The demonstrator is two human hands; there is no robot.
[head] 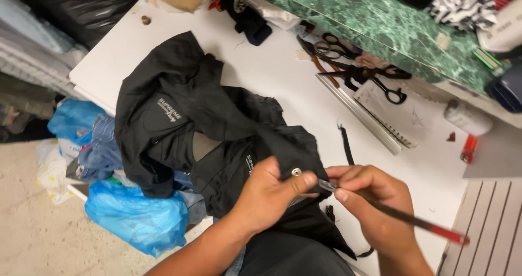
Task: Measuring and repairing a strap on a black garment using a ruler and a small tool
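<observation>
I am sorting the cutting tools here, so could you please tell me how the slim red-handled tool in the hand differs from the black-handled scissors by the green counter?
The slim red-handled tool is a single thin rod; the black-handled scissors have two looped handles. The tool is gripped in the right hand, its tip at the black jacket beside the left hand; the scissors lie untouched on the white table. Both have dark parts.

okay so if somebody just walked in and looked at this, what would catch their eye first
Most likely the black garment spread over the white table at centre, with the left hand pinching it beside a metal snap while the right hand works a thin red-ended tool at that spot. Next, black-handled scissors lie upper right, and blue plastic bags sit on the floor, lower left.
</observation>
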